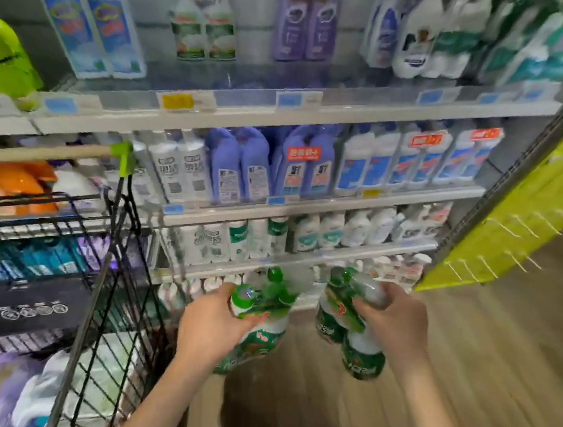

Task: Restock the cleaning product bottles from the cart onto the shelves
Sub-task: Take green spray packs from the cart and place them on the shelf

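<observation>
The left-hand grip (215,317) is holding a bundled pack of green-capped, green-labelled plastic bottles (262,328), with the fingers curling round its top. The right-hand grip (397,322) is clasping a second pack of the same green bottles (348,330) near the necks. Both packs are hanging in the air in front of the lower tiers of the white metal shelves (317,113), just beside the black wire cart (99,285), which is carrying more stock. The placing step appears to be starting. The operator is best seating one pack at a time, keeping it upright, turning the label outward and sliding it back behind the shelf-edge rail. The left pack is tilting and is needing levelling first. The target row is too blurred to identify.
</observation>
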